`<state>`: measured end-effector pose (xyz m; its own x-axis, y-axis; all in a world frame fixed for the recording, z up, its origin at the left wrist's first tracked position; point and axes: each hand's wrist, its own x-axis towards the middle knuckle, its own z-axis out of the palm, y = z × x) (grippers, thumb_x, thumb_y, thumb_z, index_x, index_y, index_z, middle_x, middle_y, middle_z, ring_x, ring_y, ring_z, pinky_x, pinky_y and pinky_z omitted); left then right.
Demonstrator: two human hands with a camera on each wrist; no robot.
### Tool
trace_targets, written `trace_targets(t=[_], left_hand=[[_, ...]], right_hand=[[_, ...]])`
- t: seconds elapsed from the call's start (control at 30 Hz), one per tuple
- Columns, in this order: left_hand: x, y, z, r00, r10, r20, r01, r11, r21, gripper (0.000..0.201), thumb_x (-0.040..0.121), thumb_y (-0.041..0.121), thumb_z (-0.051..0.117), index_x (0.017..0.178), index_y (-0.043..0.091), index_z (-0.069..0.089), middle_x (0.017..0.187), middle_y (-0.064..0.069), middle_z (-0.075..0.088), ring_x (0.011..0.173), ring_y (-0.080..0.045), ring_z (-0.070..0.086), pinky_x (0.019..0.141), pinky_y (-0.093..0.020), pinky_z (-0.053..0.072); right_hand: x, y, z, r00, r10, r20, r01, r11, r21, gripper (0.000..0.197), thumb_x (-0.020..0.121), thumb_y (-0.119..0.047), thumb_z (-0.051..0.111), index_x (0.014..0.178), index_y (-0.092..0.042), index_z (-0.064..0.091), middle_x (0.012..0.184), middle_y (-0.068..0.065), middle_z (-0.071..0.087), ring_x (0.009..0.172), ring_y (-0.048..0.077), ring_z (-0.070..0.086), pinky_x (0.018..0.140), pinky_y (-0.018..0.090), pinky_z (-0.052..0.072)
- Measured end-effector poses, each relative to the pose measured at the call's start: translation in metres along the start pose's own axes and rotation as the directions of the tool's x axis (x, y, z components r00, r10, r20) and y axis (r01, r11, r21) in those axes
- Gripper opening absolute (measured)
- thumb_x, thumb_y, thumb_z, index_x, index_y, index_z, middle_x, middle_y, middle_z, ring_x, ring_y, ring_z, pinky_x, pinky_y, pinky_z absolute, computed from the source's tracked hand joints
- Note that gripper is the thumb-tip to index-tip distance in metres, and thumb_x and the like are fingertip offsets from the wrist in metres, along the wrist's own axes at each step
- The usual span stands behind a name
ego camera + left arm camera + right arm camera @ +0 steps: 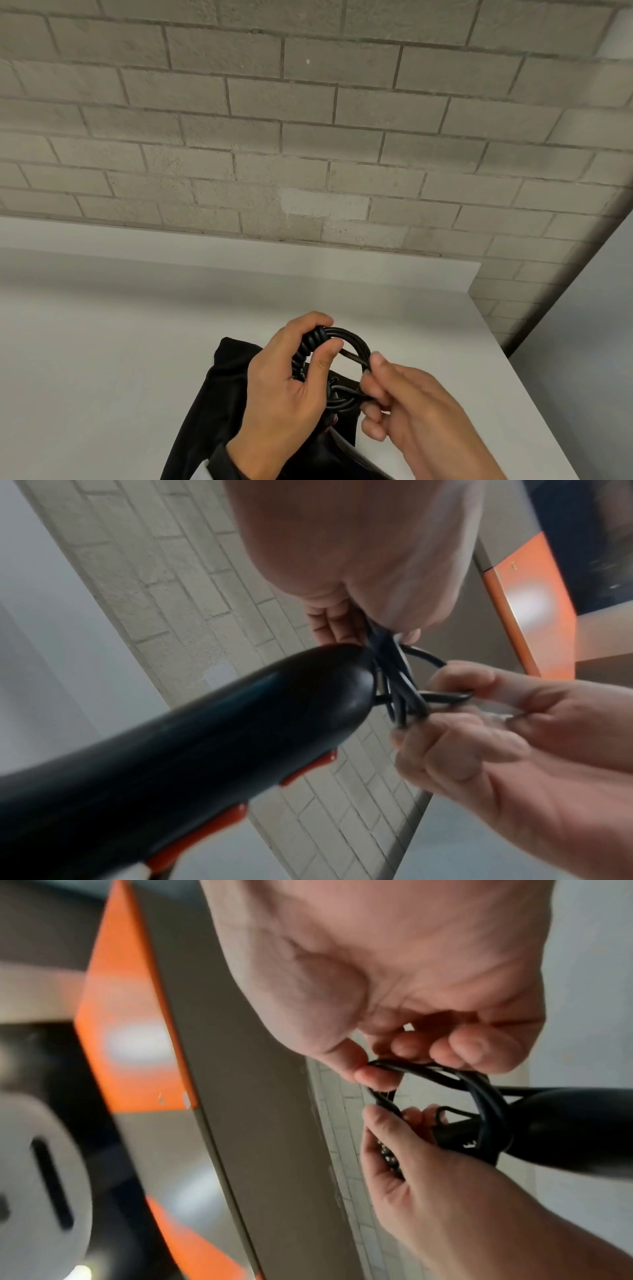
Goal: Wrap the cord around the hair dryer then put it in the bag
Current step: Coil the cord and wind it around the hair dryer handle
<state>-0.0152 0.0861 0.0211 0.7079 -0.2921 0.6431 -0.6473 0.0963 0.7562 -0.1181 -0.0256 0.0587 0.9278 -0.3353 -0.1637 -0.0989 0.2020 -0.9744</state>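
Note:
My left hand grips the coiled black cord in a bunch, just above the black bag that lies flat on the white table. My right hand pinches a loop of that cord between thumb and fingers. In the left wrist view the black hair dryer with red buttons hangs below the left hand, its cord bunched at the handle end. The right wrist view shows the cord looped over the hair dryer. In the head view my hands hide most of the dryer.
A grey brick wall runs along the back of the table. The table's right edge lies close to my right hand. An orange and grey panel shows in the wrist views.

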Motion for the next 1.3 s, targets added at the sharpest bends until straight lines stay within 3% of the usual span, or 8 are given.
trace_targets(t=[0.1, 0.27, 0.5, 0.63, 0.83, 0.93, 1.07, 1.3], left_hand=[[0.003, -0.001, -0.001, 1.0, -0.008, -0.014, 0.008, 1.0, 0.011, 0.018, 0.086, 0.038, 0.06, 0.104, 0.033, 0.061, 0.084, 0.015, 0.066, 0.073, -0.003, 0.064, 0.068, -0.006, 0.043], [0.006, -0.005, -0.007, 1.0, -0.008, -0.015, 0.008, 1.0, -0.016, 0.019, 0.085, 0.036, 0.062, 0.104, 0.035, 0.059, 0.086, 0.015, 0.067, 0.076, -0.006, 0.066, 0.067, -0.007, 0.046], [0.008, -0.007, -0.009, 0.999, 0.029, 0.045, -0.029, 1.0, 0.011, 0.024, 0.083, 0.035, 0.066, 0.105, 0.039, 0.059, 0.092, 0.015, 0.068, 0.084, -0.007, 0.068, 0.073, -0.008, 0.047], [0.009, -0.008, -0.007, 0.998, 0.043, 0.042, -0.044, 0.999, 0.018, 0.021, 0.085, 0.032, 0.063, 0.106, 0.034, 0.06, 0.091, 0.014, 0.067, 0.084, -0.007, 0.067, 0.074, -0.008, 0.046], [0.009, -0.007, -0.001, 0.998, 0.037, 0.053, -0.039, 0.999, 0.03, 0.023, 0.084, 0.035, 0.063, 0.107, 0.036, 0.06, 0.092, 0.015, 0.066, 0.084, -0.004, 0.067, 0.074, -0.007, 0.046], [0.01, -0.007, 0.001, 0.999, 0.018, 0.039, -0.019, 0.999, 0.025, 0.02, 0.084, 0.035, 0.063, 0.104, 0.032, 0.062, 0.092, 0.015, 0.067, 0.084, -0.005, 0.067, 0.075, -0.007, 0.046], [0.012, -0.009, -0.001, 1.0, -0.009, 0.02, 0.009, 1.0, 0.007, 0.021, 0.084, 0.034, 0.063, 0.104, 0.029, 0.061, 0.093, 0.014, 0.067, 0.085, -0.006, 0.067, 0.073, -0.008, 0.047], [0.017, -0.013, -0.006, 0.997, -0.076, -0.034, 0.075, 0.997, -0.012, 0.021, 0.082, 0.026, 0.067, 0.1, 0.035, 0.062, 0.088, 0.014, 0.067, 0.074, -0.005, 0.067, 0.065, -0.008, 0.047]], right_hand=[[-0.004, -0.001, -0.002, 0.993, -0.117, 0.033, 0.121, 0.98, -0.159, 0.032, 0.071, -0.05, 0.065, 0.061, -0.019, 0.06, 0.061, 0.002, 0.049, 0.058, 0.014, 0.047, 0.062, 0.023, 0.039], [-0.009, 0.014, 0.007, 0.926, -0.348, -0.148, 0.302, 0.916, -0.265, 0.008, 0.081, -0.034, 0.071, 0.08, -0.026, 0.074, 0.072, 0.001, 0.065, 0.066, 0.012, 0.061, 0.064, 0.017, 0.05], [-0.006, 0.019, 0.001, 0.928, -0.306, -0.211, 0.272, 0.946, -0.177, 0.01, 0.078, -0.033, 0.074, 0.077, -0.023, 0.077, 0.075, 0.009, 0.073, 0.064, 0.02, 0.069, 0.064, 0.023, 0.055], [-0.004, 0.018, -0.007, 0.98, -0.193, -0.039, 0.193, 0.981, 0.009, 0.052, 0.054, -0.052, 0.084, 0.084, -0.01, 0.075, 0.079, 0.018, 0.073, 0.065, 0.022, 0.066, 0.063, 0.026, 0.054], [-0.007, 0.01, -0.014, 0.998, -0.004, 0.064, -0.025, 0.9, 0.436, 0.063, 0.034, -0.041, 0.096, 0.07, 0.003, 0.068, 0.038, 0.009, 0.035, 0.046, 0.024, 0.044, 0.039, 0.028, 0.037], [-0.012, 0.022, -0.013, 0.985, -0.134, 0.106, 0.095, 0.944, 0.315, 0.056, 0.042, -0.046, 0.094, 0.069, -0.006, 0.065, 0.05, 0.011, 0.052, 0.054, 0.02, 0.047, 0.049, 0.023, 0.04], [-0.016, 0.056, -0.006, 0.945, -0.322, 0.057, 0.325, 0.945, -0.037, 0.037, 0.059, -0.049, 0.087, 0.079, -0.022, 0.069, 0.111, 0.006, 0.071, 0.095, 0.018, 0.068, 0.074, 0.021, 0.051], [-0.018, 0.057, -0.011, 0.956, -0.287, 0.054, 0.283, 0.956, 0.081, 0.043, 0.071, -0.055, 0.075, 0.081, -0.013, 0.073, 0.073, 0.02, 0.072, 0.076, 0.034, 0.07, 0.08, 0.028, 0.055]])
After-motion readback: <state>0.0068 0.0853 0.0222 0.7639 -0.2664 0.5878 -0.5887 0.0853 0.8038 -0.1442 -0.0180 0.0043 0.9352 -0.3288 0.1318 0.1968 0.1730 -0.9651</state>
